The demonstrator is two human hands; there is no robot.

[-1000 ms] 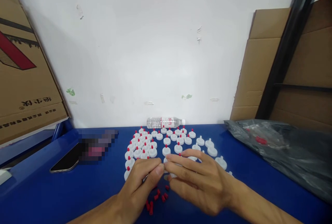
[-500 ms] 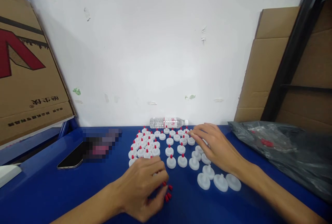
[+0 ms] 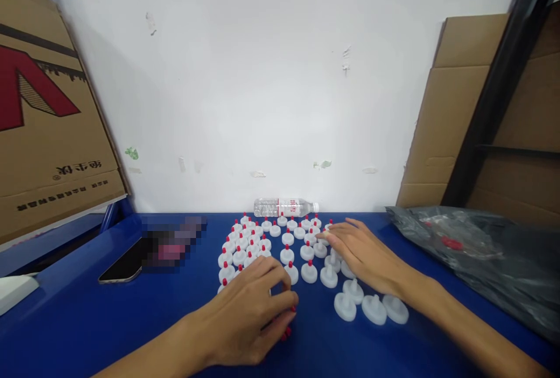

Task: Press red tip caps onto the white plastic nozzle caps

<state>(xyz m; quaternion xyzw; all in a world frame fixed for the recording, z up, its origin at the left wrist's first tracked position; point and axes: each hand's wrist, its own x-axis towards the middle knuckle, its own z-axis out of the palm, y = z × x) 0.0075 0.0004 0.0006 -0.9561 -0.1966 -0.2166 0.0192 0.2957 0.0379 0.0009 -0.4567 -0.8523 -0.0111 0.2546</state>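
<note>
My left hand is closed in a pinch at the front middle of the blue table, with a small red cap at its thumb and fingertip. More red caps lie under it, partly hidden by the fingers. My right hand reaches over the back right of the group, its fingertips together at the stem of a white round disc. Red-capped white discs stand in loose rows to the left. Several bare-stemmed white discs lie under and in front of my right hand.
A clear plastic bottle lies on its side against the white wall. At left are a phone and a printed cardboard box. A dark plastic bag covers the right side, with a clear bag of red pieces on it.
My left hand has shifted right and slightly up over the red caps. The right fingers have dropped from the back row to a nearer white disc, uncovering a red-capped disc behind them.
</note>
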